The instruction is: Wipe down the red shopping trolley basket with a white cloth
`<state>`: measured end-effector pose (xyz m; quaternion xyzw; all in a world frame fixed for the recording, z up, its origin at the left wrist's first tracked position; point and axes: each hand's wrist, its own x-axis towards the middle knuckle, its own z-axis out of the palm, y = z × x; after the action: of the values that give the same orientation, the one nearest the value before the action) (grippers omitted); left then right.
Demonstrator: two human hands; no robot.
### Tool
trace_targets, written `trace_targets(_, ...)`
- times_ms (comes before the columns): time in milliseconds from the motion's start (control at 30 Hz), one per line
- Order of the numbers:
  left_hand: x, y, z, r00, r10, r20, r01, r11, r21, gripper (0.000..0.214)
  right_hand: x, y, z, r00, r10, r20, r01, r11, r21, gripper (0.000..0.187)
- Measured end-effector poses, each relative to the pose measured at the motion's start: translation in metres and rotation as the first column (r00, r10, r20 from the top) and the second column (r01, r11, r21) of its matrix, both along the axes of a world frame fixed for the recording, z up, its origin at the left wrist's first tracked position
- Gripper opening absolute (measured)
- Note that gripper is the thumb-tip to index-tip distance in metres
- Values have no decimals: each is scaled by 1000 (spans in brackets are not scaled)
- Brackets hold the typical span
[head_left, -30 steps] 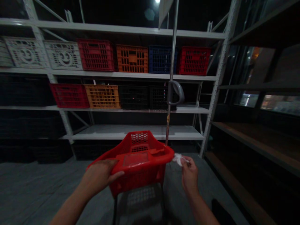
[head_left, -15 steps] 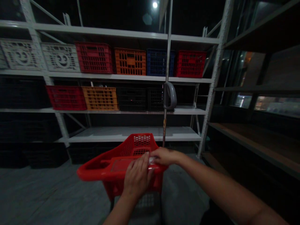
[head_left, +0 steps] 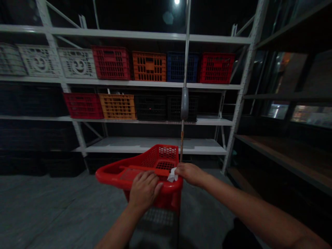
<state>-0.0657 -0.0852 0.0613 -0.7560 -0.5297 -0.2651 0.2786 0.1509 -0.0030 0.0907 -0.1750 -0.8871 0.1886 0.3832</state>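
A red plastic basket with perforated walls stands in front of me at waist height. My left hand lies on its near rim, fingers curled over the edge. My right hand rests at the basket's right rim and pinches a small white crumpled cloth or tissue against it. A thin metal pole with a grey handle rises just behind the basket.
White metal shelving ahead carries white, red, orange, blue and black crates on two levels; the lowest shelf is bare. Dark wooden shelves run along the right. Grey concrete floor spreads to the left.
My right hand came in from the right of the basket onto its rim with the white cloth. My left hand shifted right along the near rim. The basket turned slightly.
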Motion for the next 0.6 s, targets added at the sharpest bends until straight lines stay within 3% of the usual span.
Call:
trace_targets(200,-15,-1,0,1000,-24,14,24,1000,-15,29,-1,-44,-41,965,-46,-257,33,998,-54,32)
trace_targets(333,-27,1,-1,999,-28,19,29,998,-55,30,-15,-36,-74,871,-172,-460,164,985,-56,31)
trace_targets(433,-39,5,1,999,-32,15,33,993,-112,31,-21,-24,-91,800,-289,-526,237,957,-166,25)
trace_targets(500,-46,6,5,999,-48,13,49,989,-142,31,-20,-21,-96,724,-420,-547,285,904,-317,21)
trace_targets(600,-43,0,12,999,-31,26,33,996,-87,29,-17,-22,-94,513,-649,-561,362,757,-545,19)
